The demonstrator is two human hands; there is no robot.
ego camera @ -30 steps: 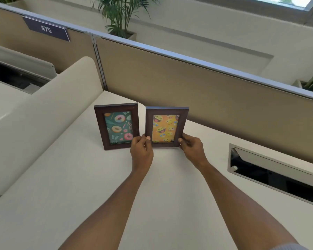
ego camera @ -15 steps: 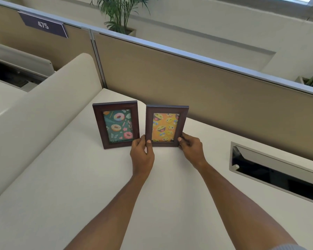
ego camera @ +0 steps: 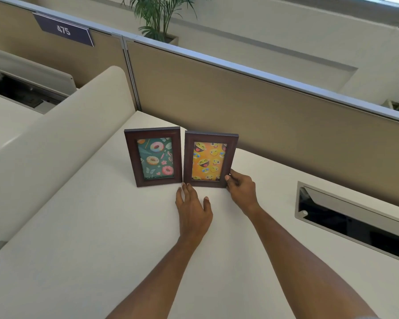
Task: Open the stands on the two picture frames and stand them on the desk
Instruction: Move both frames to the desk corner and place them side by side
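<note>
Two dark brown picture frames stand upright side by side on the white desk [ego camera: 90, 238], facing me. The left frame [ego camera: 154, 156] shows doughnuts on green. The right frame [ego camera: 209, 159] shows yellow emoji faces on orange. My right hand [ego camera: 241, 188] grips the lower right corner of the emoji frame, thumb on its front. My left hand [ego camera: 192, 209] lies just in front of the gap between the frames, fingers spread, holding nothing. The stands behind both frames are hidden.
A tan cubicle partition [ego camera: 263, 107] rises right behind the frames. A curved white divider [ego camera: 55, 134] borders the desk on the left. An open cable slot [ego camera: 355, 217] is set into the desk at the right. A potted plant [ego camera: 159, 17] stands beyond the partition.
My left hand has let go of the emoji frame's lower left corner and dropped back onto the desk with fingers spread. My right hand still holds the frame's right corner.
</note>
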